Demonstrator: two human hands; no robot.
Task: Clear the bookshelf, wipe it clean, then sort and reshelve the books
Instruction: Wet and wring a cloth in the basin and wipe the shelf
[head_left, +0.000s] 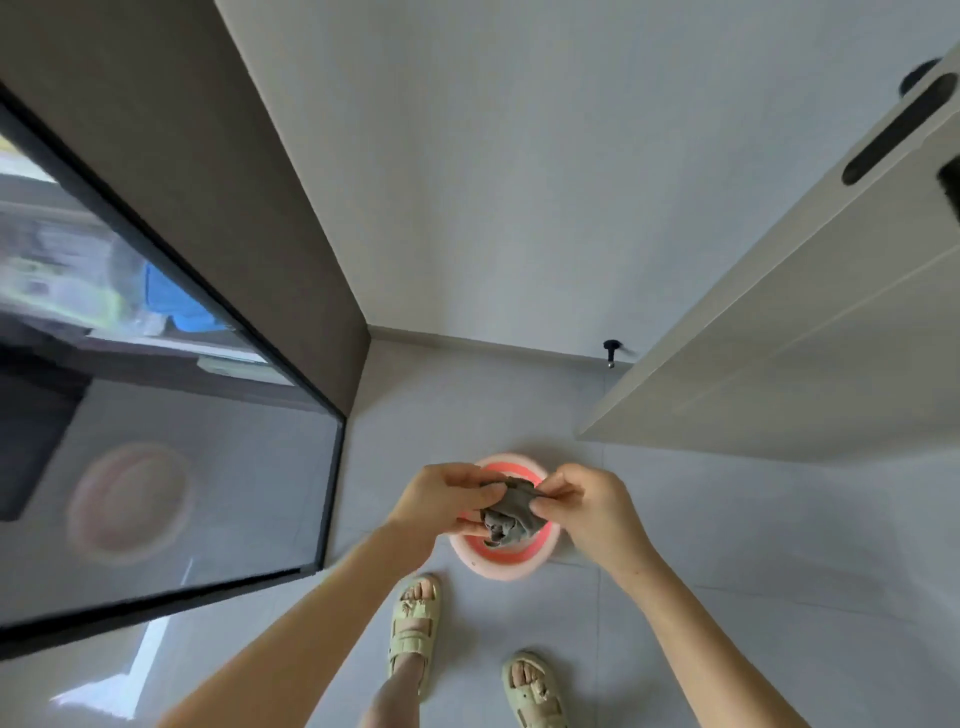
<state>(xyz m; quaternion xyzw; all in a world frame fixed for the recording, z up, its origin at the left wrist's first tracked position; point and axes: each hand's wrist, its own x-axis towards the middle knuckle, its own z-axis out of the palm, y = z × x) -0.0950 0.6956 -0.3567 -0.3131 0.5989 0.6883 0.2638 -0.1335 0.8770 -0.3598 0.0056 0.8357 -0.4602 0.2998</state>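
Observation:
A crumpled grey cloth (508, 512) is bunched up between both my hands, held above a pink basin (511, 564) that stands on the floor. My left hand (441, 501) grips the cloth from the left, fingers curled round it. My right hand (587, 506) pinches its right side with thumb and fingers. The lower end of the cloth hangs over the basin's red inside. No bookshelf or books are in view.
A glass door with a black frame (332, 467) is on the left, reflecting the basin. A pale open door (779, 338) juts in from the right. A black door stopper (611, 351) is at the wall's base. My sandalled feet (415, 623) stand on grey tiles behind the basin.

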